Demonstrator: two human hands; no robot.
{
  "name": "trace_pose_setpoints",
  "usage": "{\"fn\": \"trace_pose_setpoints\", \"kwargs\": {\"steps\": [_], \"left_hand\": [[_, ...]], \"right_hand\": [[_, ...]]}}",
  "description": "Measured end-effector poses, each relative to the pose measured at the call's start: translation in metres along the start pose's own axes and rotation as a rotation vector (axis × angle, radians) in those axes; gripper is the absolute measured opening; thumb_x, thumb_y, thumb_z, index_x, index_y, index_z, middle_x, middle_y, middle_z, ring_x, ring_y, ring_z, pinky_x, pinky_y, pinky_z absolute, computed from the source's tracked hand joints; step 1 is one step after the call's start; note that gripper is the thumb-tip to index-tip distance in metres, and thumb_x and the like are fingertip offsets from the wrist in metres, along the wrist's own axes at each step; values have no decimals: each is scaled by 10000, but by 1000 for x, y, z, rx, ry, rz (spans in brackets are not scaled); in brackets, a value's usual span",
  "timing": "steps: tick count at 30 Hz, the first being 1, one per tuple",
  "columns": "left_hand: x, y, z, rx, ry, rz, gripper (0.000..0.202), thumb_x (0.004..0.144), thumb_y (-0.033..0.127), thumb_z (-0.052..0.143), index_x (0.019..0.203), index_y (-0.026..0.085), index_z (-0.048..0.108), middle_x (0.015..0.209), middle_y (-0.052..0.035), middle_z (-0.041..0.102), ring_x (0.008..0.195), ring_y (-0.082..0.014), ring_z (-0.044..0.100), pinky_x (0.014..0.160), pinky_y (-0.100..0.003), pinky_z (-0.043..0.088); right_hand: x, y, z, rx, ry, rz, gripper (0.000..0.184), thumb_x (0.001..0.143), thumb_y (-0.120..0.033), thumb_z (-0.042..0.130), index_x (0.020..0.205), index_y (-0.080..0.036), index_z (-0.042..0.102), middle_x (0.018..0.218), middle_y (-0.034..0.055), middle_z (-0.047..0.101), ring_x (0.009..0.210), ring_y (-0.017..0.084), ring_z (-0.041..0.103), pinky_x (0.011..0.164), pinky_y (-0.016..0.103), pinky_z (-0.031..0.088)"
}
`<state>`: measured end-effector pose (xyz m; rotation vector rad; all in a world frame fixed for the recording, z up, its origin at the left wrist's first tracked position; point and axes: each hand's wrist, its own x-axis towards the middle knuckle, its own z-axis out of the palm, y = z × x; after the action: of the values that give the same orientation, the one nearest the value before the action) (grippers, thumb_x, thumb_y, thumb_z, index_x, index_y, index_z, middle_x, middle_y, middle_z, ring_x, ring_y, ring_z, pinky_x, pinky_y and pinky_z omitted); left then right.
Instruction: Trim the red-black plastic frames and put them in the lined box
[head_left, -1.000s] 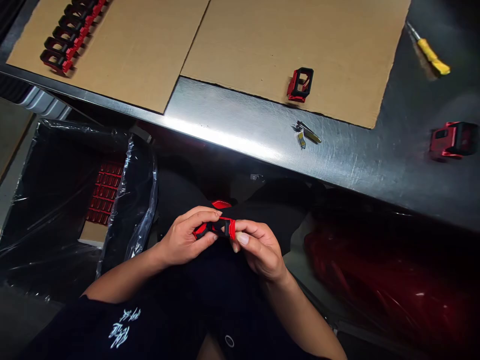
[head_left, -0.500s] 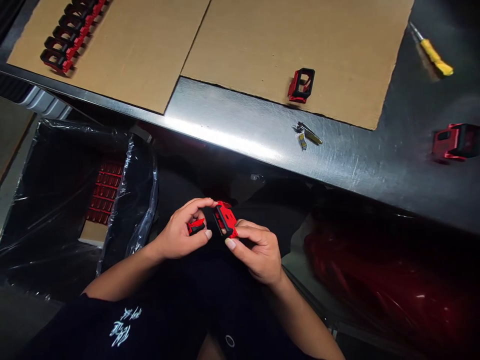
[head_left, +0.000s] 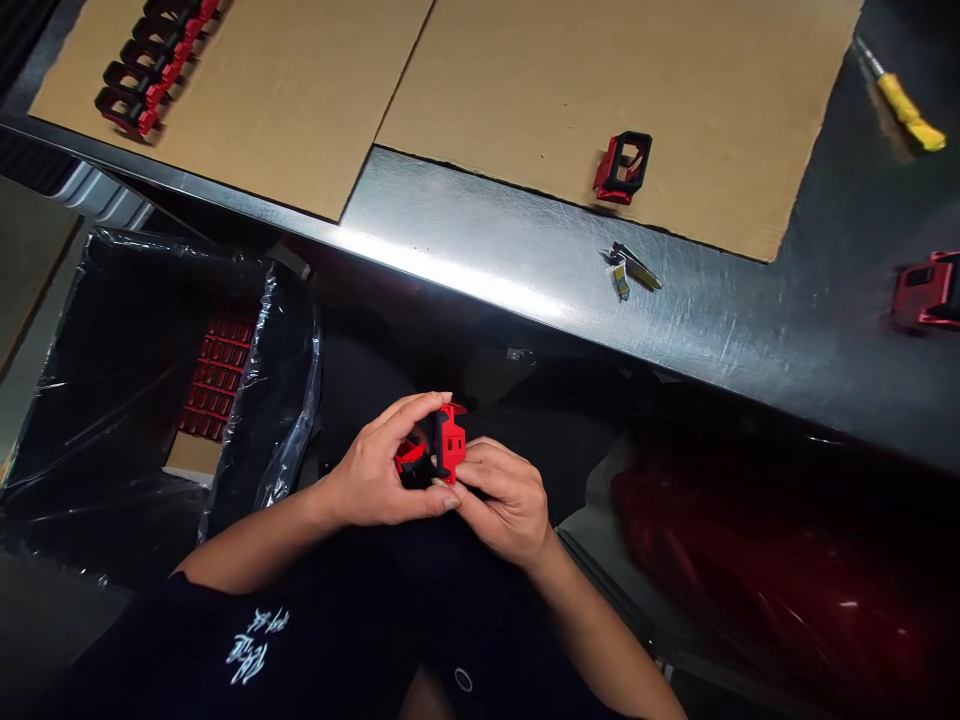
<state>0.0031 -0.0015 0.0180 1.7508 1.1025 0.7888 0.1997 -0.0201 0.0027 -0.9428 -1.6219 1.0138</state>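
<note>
Over my lap, a red-and-black plastic housing [head_left: 453, 443] is held between both hands. My right hand [head_left: 508, 497] pinches its lower right end between thumb and fingers. The index finger and thumb of my left hand [head_left: 379, 468] span the housing at its top and bottom ends. A second, smaller-looking red-and-black piece [head_left: 410, 456] sits in the left palm, partly hidden by the curled fingers. Similar open-framed parts rest on the bench: one frame [head_left: 624, 167] near the cardboard's front edge and another [head_left: 930, 292] at the far right.
A row of frames [head_left: 142, 80] lines the left cardboard [head_left: 285, 120]. Nippers-like small tools [head_left: 634, 268] and a yellow-handled tool [head_left: 900, 110] lie on the metal bench [head_left: 465, 230]. At left, a plastic-lined bin [head_left: 262, 400] contains stacked red parts [head_left: 219, 380]. Red plastic wrapping [head_left: 765, 560] is at lower right.
The housing has turned more upright, its red face now toward me. My left hand has moved right, its thumb now at the housing's lower end. The whole view has shifted slightly.
</note>
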Motion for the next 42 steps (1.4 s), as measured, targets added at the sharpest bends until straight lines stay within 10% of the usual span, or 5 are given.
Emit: {"fn": "trace_pose_setpoints", "kwargs": {"steps": [12, 22, 32, 38, 42], "left_hand": [[3, -4, 3, 167, 170, 284, 830, 751, 286, 826, 1490, 167, 468, 1341, -187, 686, 1216, -278, 701, 983, -423, 647], [2, -8, 1, 132, 184, 307, 855, 721, 304, 859, 1477, 172, 480, 1327, -189, 700, 1190, -285, 720, 961, -425, 659], [1, -10, 2, 95, 158, 309, 865, 742, 313, 855, 1495, 173, 454, 1345, -204, 687, 1209, -290, 713, 971, -427, 650], [0, -9, 1, 101, 150, 304, 857, 736, 310, 855, 1486, 178, 461, 1332, -199, 692, 1195, -296, 719, 951, -437, 659], [-2, -10, 2, 119, 132, 303, 854, 759, 301, 826, 1508, 194, 431, 1359, -192, 676, 1214, -300, 708, 945, -440, 662]], "right_hand": [[2, -7, -9, 240, -97, 268, 179, 927, -299, 630, 1017, -220, 763, 832, 58, 736, 744, 199, 684, 690, 339, 564], [2, 1, 1, 105, 271, 588, 356, 962, -437, 655, 694, -208, 706, 640, 9, 688, 616, 151, 631, 638, 277, 492], [-2, -7, 1, 264, 92, 491, 252, 886, -470, 744, 960, -229, 756, 749, 7, 734, 664, 165, 674, 661, 284, 540], [4, 0, 1, 51, 315, 604, 281, 921, -435, 702, 752, -210, 705, 639, 5, 673, 592, 151, 603, 598, 277, 493], [0, 3, -3, 225, 202, 592, 271, 933, -474, 684, 896, -215, 753, 709, 23, 720, 651, 172, 668, 649, 296, 546]]}}
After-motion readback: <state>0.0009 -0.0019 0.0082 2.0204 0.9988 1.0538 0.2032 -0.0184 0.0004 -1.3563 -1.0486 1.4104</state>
